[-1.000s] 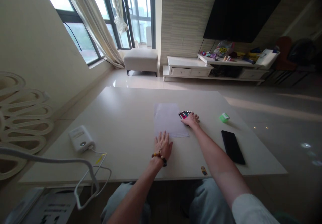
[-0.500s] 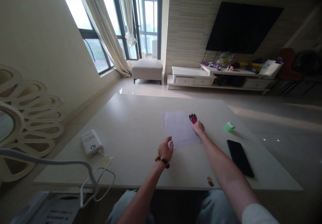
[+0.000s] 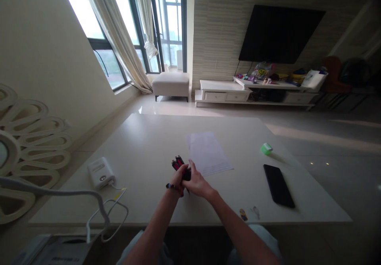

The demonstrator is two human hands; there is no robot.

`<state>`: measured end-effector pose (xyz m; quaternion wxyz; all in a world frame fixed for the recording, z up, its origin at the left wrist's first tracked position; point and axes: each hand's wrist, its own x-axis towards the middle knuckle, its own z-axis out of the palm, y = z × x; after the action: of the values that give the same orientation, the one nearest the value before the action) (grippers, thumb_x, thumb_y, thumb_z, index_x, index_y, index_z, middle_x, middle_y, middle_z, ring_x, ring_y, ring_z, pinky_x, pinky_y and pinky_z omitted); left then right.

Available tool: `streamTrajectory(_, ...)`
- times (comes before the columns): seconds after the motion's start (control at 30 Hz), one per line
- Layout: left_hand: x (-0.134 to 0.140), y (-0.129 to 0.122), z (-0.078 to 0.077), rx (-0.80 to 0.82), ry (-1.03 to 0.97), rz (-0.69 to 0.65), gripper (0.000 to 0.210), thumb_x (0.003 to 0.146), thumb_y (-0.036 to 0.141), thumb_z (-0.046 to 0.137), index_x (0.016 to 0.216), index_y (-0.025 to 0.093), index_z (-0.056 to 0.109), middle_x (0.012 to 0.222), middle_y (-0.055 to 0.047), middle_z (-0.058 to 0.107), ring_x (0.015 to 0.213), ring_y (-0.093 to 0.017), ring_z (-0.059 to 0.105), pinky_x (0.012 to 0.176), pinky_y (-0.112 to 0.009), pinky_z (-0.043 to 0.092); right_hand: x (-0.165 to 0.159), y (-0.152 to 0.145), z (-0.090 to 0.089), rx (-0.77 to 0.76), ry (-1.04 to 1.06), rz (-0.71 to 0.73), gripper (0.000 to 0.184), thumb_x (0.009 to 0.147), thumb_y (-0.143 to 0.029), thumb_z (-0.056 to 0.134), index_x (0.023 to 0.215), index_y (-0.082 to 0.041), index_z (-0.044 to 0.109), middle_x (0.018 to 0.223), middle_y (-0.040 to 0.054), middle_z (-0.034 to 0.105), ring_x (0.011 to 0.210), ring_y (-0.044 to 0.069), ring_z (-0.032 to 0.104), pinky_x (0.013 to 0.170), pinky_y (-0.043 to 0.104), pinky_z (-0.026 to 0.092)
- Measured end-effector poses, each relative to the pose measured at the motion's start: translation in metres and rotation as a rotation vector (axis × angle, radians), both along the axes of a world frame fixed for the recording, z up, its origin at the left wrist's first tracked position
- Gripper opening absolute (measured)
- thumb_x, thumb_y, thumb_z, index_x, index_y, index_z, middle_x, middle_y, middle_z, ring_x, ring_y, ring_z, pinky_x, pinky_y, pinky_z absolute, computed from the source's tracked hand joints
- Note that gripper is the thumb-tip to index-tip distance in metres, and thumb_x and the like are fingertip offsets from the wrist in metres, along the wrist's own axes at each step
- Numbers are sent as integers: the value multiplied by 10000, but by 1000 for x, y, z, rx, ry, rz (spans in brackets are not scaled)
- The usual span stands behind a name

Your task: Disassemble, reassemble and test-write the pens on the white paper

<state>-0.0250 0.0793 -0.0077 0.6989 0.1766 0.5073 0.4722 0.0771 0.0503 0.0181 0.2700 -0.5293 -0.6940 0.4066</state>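
Note:
A bundle of dark and pink pens is gripped in front of me, just left of the paper, with the tips or caps pointing away. My left hand is closed around the bundle. Against it from the right, my right hand also closes on the pens' lower part, its fingers partly hidden. White sheets of paper lie flat beyond my right hand, slightly fanned at the near edge.
On the white table, a black phone and a small green item lie at the right. Small stickers sit near the front edge. A white power bank with a cable is at the left.
My right hand has brought the pens leftward from the paper's right side to my left hand. My left hand, formerly loose beside the paper, now grips them too.

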Motion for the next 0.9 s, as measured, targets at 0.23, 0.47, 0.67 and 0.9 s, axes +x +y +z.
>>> streamTrajectory(0.23, -88, 25, 11, -50, 810, 86, 177, 716, 281, 639, 782, 139, 555, 549, -26, 582, 533, -199, 612, 523, -295, 477, 91, 31, -8, 159, -516, -165, 520, 821, -270, 530, 1329, -184, 465, 1353, 141, 458, 1277, 266, 363, 1045, 382, 254)
streamTrajectory(0.47, -99, 37, 4, 29, 1450, 37, 580, 747, 337, 619, 1260, 143, 431, 1098, -204, 589, 1055, -366, 543, 847, -464, 411, 108, 27, -31, -121, -791, -174, 610, 855, -416, 466, 1415, -217, 333, 1495, 161, 228, 1361, 334, 203, 1043, 466, 190)
streamTrajectory(0.67, -81, 42, -11, 93, 1852, -27, 635, 856, 407, 436, 1392, 103, 285, 1170, -235, 493, 1071, -365, 470, 817, -451, 403, 89, 26, -29, -138, -800, -195, 595, 875, -452, 415, 1393, -161, 382, 1458, 207, 290, 1332, 361, 262, 1039, 470, 212)
streamTrajectory(0.9, -86, 55, -18, -15, 2037, 4, 698, 833, 519, 404, 1371, 81, 329, 1155, -218, 502, 1071, -354, 444, 852, -484, 358, 87, 38, -50, -57, -787, -297, 595, 896, -456, 376, 1422, -183, 323, 1498, 175, 210, 1373, 347, 150, 1061, 481, 155)
